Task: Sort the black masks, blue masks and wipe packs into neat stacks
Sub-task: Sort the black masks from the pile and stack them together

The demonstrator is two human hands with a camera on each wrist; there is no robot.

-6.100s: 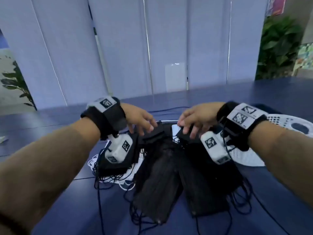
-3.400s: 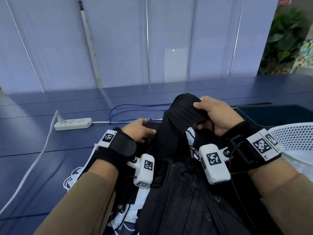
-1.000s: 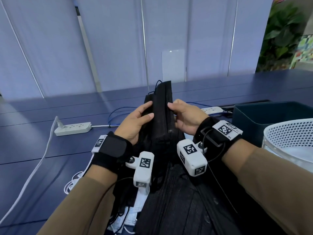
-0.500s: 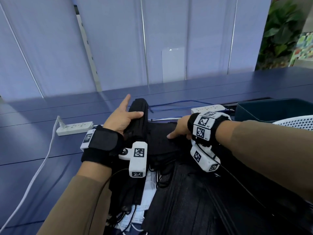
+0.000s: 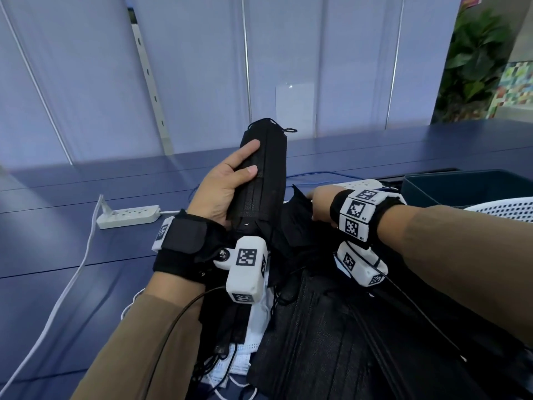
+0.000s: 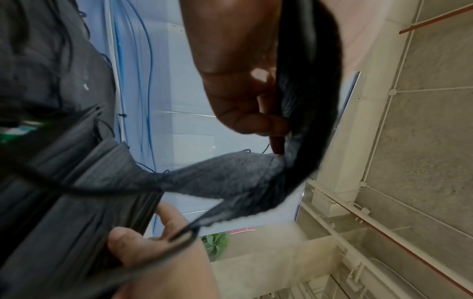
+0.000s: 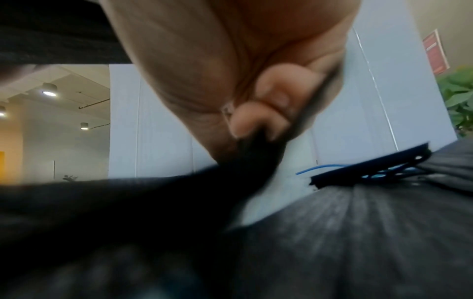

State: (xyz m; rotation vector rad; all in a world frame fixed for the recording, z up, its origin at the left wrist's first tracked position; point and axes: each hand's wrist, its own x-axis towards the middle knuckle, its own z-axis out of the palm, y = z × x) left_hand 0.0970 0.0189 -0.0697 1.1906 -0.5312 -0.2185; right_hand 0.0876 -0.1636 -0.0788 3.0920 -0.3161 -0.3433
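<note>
With the left hand [image 5: 223,188] wrapped around an upright bundle of black masks [image 5: 264,180], thumb across its front, the right hand [image 5: 320,204] pinches another black mask [image 7: 252,161] from the heap below its fingertips and should lift slowly, since ear loops may snag neighbours.

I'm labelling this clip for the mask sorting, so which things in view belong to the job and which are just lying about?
Part of the job:
- bundle of black pleated masks in the left hand
- loose black mask pinched by the right hand
- pale blue masks under the pile

Lying about:
- white power strip
- blue cable
- white mesh basket
- dark bin
</note>
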